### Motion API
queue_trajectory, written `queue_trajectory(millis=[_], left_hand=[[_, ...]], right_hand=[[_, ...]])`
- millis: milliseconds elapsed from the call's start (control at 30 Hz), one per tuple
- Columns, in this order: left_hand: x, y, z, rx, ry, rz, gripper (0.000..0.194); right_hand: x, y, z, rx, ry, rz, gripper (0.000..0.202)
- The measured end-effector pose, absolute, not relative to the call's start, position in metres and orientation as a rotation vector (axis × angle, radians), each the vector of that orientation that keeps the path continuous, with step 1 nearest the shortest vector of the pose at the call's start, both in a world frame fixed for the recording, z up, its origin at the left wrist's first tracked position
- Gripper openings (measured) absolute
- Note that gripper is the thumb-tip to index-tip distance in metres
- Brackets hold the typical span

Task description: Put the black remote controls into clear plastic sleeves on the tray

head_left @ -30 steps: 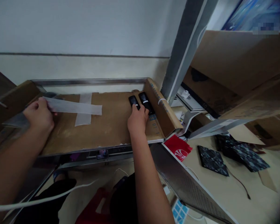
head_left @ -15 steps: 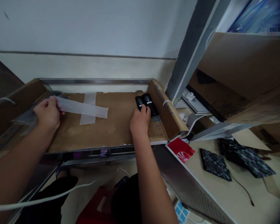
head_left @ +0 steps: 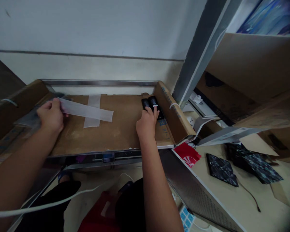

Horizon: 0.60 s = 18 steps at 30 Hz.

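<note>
My left hand point(head_left: 51, 115) pinches one end of a translucent white plastic strip point(head_left: 87, 108), which looks like a flat sleeve. Its free end reaches right, across a second whitish strip point(head_left: 93, 100) lying crosswise on the cardboard. Toward the right end of the cardboard-lined shelf point(head_left: 116, 135), my right hand point(head_left: 147, 122) has its fingers bent over the near part of two slim black devices. The left black device point(head_left: 145, 103) and the right black device point(head_left: 154, 100) lie side by side; the fingers partly cover them. Clear plastic bags point(head_left: 29, 117) lie behind and beside my left hand.
Cardboard side walls, tied with white zip ties, stand at both shelf ends, the right wall point(head_left: 176, 112) close to the devices. A grey metal post point(head_left: 195, 48) rises beyond it. Lower right, a table holds dark patterned pieces point(head_left: 222, 169) and a red packet point(head_left: 187, 154). A white cable point(head_left: 62, 201) crosses below.
My right hand's fingers have shifted slightly and spread a little over the black devices. My left hand keeps the strip in nearly the same place. The view has moved slightly.
</note>
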<state>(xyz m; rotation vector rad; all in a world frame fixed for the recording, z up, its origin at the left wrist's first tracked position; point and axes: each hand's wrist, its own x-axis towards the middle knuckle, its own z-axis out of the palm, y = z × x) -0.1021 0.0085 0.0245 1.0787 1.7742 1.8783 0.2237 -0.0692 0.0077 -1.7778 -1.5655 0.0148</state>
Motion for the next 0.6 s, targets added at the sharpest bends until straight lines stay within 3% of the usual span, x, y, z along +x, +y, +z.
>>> queue_trajectory(millis=[167,267,600], left_hand=[[-0.104,0.010,0.021,1.155,1.698,1.875,0.033],[-0.099,0.005,0.022,1.212,1.655,1.869,0.031],[-0.039,-0.043,0.075,1.624,1.379,1.830,0.031]], right_hand=[[0.196,-0.068,0.015,-1.397,-1.571,0.535,0.028],[0.178,-0.067,0.010,-1.311,-1.570,0.748,0.030],[0.182,-0.074,0.018,-1.454,-1.594,0.608,0.060]])
